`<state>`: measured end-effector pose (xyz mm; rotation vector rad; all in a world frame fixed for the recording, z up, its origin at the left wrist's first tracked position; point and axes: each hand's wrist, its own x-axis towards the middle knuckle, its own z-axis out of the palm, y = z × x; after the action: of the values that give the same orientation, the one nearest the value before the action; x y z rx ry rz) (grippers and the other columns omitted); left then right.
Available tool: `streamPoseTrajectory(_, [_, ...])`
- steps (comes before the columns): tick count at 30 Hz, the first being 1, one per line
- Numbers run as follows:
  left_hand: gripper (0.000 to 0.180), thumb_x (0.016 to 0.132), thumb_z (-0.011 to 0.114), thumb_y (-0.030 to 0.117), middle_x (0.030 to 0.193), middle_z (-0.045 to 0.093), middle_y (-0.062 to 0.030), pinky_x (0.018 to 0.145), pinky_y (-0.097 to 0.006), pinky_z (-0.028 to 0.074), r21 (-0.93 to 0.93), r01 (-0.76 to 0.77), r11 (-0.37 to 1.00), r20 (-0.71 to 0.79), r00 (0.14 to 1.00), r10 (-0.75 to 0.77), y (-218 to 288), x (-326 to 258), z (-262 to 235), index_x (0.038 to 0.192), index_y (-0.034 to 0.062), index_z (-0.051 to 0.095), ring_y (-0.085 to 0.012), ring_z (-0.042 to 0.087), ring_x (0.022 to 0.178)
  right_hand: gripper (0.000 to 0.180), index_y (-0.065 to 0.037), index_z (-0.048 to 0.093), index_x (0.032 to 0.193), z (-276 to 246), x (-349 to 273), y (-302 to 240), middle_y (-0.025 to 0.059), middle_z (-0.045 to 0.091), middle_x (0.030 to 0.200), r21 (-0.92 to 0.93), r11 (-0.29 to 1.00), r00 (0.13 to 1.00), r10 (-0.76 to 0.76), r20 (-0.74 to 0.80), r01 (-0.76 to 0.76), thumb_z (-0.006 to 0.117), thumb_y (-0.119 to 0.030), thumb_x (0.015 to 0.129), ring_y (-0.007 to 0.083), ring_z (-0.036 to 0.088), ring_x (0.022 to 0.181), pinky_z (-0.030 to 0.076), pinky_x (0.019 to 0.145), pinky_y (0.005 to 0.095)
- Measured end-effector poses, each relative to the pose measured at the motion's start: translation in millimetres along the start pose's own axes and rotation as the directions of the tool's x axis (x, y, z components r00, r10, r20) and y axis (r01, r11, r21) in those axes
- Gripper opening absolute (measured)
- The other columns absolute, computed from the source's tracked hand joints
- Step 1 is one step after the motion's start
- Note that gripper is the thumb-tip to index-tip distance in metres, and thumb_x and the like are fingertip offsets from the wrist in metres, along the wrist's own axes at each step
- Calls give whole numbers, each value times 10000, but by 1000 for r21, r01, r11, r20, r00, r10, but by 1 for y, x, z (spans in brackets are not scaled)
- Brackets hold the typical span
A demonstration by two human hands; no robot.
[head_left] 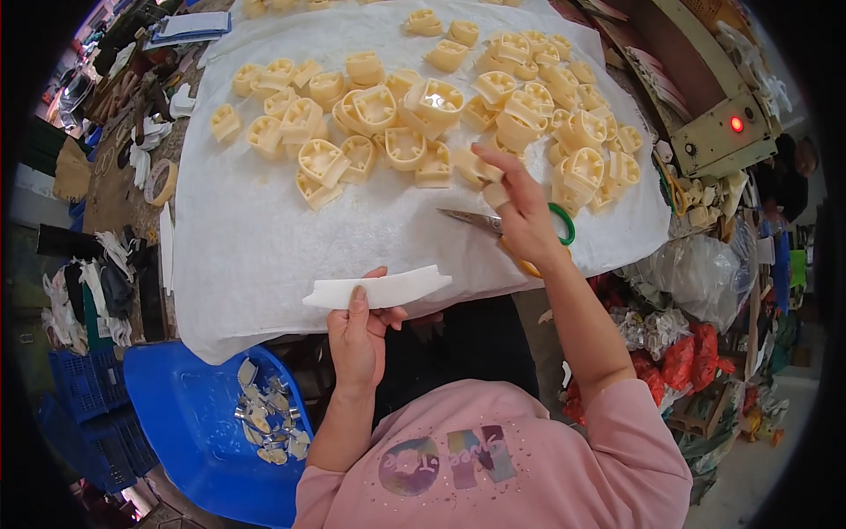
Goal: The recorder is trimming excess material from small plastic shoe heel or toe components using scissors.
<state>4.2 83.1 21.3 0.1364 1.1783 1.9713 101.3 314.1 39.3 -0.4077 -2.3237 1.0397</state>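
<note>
My left hand (357,339) is closed on a curved white strip (379,287) with notched ends, thumb on top, just over the table's near edge. My right hand (524,212) reaches in from the right, its fingers closed on a cream-coloured moulded piece (471,166). A pale wrap covers part of one finger. Scissors (480,219) with a green and an orange handle loop lie beneath my right hand and wrist, partly hidden. Beyond both hands, many cream moulded pieces (366,110) with hollow, ribbed insides lie in loose heaps, some stacked on others.
White cloth (256,256) covers the table. At lower left a blue basin (189,423) holds cream and shiny metallic bits. A tape roll (160,182) lies at the left edge. On the right stand a metal box with a lit red light (737,124) and a clear plastic bag (705,273).
</note>
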Motion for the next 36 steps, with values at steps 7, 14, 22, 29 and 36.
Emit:
streamPoseTrajectory(7, [412,988,397,226,919,595,-134,607,-286,456,3,-61,998,-13,998,61,1,-5,2,1249,-89,441,-170,571,724,529,-77,510,1220,7,-48,-46,173,517,1067,-41,989,982,148,114,-145,488,60,709,320,513,1000,416,873,392])
streamPoseTrajectory(14, [430,988,390,251,944,595,-146,639,-307,459,-92,-114,989,-9,993,114,7,-13,2,1243,-92,444,-186,575,755,652,-120,566,1192,24,-74,-36,159,494,1141,-376,925,997,-71,-14,61,510,155,604,343,424,1083,418,869,393])
streamPoseTrajectory(22, [383,983,415,250,1199,536,-175,810,-321,469,-20,-157,987,-1,988,157,-1,-22,9,1181,-71,488,-188,570,933,477,-37,514,1174,24,-80,-77,167,620,988,419,902,967,8,-256,104,680,59,736,263,594,850,489,754,337])
streamPoseTrajectory(29, [387,992,393,198,1215,543,-200,983,-346,429,-126,-45,991,127,990,61,6,-34,31,1227,-102,460,-226,549,1115,492,-51,508,1153,45,-73,-87,212,542,1087,259,907,937,-285,-202,332,515,178,718,310,583,927,522,752,351])
streamPoseTrajectory(36, [400,994,384,205,1228,533,-207,965,-332,448,-135,-45,990,155,986,66,8,-41,35,1238,-106,449,-231,547,1123,550,-45,531,1126,53,-78,-83,211,528,1117,267,878,904,-326,-275,398,497,223,647,320,572,954,524,761,353])
